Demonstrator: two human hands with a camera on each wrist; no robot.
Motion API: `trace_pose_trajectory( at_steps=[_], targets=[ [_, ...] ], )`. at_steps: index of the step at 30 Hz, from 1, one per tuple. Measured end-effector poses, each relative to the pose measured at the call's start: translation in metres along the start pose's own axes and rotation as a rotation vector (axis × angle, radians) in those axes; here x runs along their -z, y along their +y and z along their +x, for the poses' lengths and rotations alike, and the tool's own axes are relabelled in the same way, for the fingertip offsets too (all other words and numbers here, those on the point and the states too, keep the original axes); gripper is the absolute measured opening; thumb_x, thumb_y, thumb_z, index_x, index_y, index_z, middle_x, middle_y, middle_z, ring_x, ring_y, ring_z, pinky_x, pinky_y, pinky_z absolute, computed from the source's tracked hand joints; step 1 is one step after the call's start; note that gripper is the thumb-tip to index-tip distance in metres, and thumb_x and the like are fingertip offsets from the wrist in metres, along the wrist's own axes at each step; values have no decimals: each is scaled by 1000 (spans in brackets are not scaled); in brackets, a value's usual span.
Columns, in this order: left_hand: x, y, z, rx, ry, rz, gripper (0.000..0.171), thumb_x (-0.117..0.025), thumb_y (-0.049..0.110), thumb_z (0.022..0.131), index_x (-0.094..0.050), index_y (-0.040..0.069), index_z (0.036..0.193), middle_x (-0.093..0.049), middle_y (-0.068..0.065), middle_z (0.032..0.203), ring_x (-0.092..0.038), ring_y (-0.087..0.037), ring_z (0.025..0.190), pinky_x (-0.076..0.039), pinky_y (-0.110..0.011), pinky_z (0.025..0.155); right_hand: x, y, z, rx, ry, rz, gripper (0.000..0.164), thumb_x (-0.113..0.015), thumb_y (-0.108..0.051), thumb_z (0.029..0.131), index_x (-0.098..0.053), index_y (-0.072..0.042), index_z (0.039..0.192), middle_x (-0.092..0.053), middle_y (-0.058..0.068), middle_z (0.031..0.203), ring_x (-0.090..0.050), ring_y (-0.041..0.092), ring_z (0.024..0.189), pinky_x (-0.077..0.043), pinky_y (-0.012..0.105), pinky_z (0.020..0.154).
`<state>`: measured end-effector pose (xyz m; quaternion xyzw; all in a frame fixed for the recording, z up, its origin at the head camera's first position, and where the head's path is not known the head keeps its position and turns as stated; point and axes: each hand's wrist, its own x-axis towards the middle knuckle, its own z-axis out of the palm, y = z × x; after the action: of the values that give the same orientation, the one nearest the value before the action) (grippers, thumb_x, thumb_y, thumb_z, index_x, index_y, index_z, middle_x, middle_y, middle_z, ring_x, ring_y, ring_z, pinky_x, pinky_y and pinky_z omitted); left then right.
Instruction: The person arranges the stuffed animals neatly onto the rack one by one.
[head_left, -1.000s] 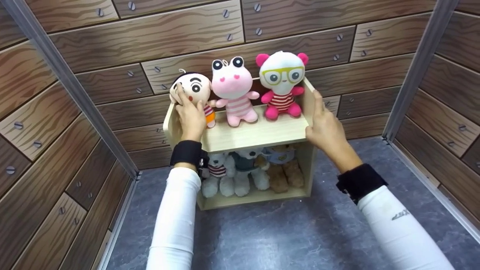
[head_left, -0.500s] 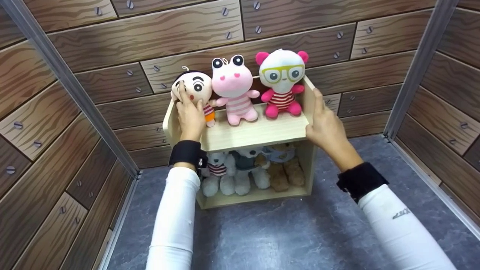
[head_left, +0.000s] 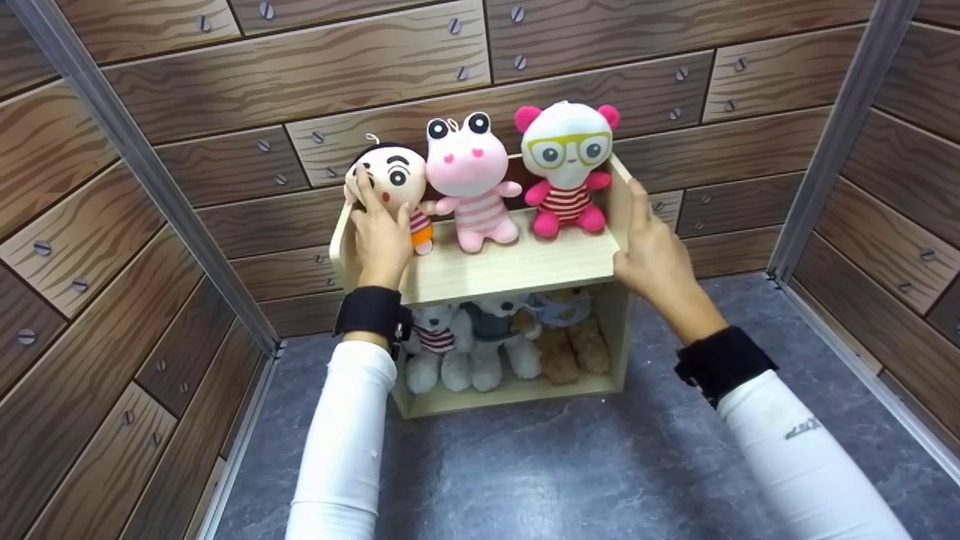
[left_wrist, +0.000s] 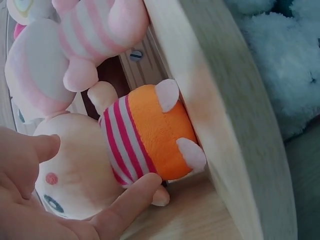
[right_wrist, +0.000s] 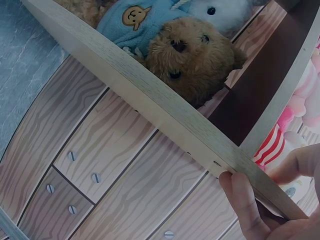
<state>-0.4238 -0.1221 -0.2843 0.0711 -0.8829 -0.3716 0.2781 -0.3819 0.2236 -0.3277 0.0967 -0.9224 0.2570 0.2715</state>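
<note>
My left hand (head_left: 382, 244) lies over the face of a boy doll (head_left: 397, 176) with black hair, a striped shirt and orange shorts. Its fingers are extended and spread on the doll, with the thumb on the cheek in the left wrist view. The doll (left_wrist: 155, 135) sits at the left end of the top of a pale wooden shelf (head_left: 517, 270). At the opposite end, my right hand (head_left: 656, 251) grips the shelf's side panel (right_wrist: 165, 115), thumb inside and fingers outside. A pink hippo plush (head_left: 476, 180) and a panda plush (head_left: 566, 165) in yellow glasses sit beside the doll.
Fluffy teddy bears sit on the lower level, among them a grey one (head_left: 499, 360) and a brown one (right_wrist: 195, 55). Wood-patterned walls (head_left: 375, 60) enclose the shelf on three sides. Dark grey floor (head_left: 517, 472) lies in front of it.
The boy doll's head has shifted slightly to the right under my left hand. My right hand keeps its hold on the side panel, and the other toys stay where they were.
</note>
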Motion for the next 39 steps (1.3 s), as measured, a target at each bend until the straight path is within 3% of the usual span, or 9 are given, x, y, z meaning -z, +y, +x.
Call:
trace_pose_trajectory(
  at_steps=[16,22,26,31,35,39],
  targets=[
    [-1,-5,-5,-14,-36,29,80,-59,33,100,-6,30,160,-47,-34,127,-58,-46,106,-48,-54,93,-4,2,5,1,7,-6,96,-58,1,70,-14,-8,155,-58,33,92,-58,46,65,-46,55,52],
    [1,-9,-16,-9,-34,81,83,-56,37,101,0,28,161,-48,-32,126,-60,-45,103,-49,-54,88,-6,2,4,-4,1,12,97,-58,0,70,-14,-7,156,-59,34,96,-59,47,67,-46,56,54],
    [3,-9,-32,-23,-21,124,83,-54,41,101,-1,22,161,-51,-30,125,-60,-45,104,-49,-56,87,-5,3,6,-30,-7,13,97,-58,-1,72,-13,-9,157,-59,34,101,-59,49,71,-47,58,57],
    [4,-13,-57,-139,23,45,71,-57,34,100,-22,11,157,-54,-28,120,-59,-45,103,-47,-55,88,-2,6,9,-42,-10,10,97,-59,-2,73,-12,-11,157,-59,35,104,-59,49,74,-48,59,60],
    [2,-23,-87,-260,54,25,45,-60,25,98,-51,3,136,-60,-22,114,-61,-42,98,-50,-53,84,-5,12,6,-28,23,15,95,-57,-1,73,-14,-14,156,-59,35,104,-58,50,72,-47,60,59],
    [-4,-39,-122,-314,73,79,19,-62,20,96,-68,5,107,-66,-13,101,-64,-36,89,-53,-48,76,-12,19,-2,-2,84,27,94,-54,1,75,-12,-17,157,-58,36,111,-57,51,70,-47,60,58]
  ],
)
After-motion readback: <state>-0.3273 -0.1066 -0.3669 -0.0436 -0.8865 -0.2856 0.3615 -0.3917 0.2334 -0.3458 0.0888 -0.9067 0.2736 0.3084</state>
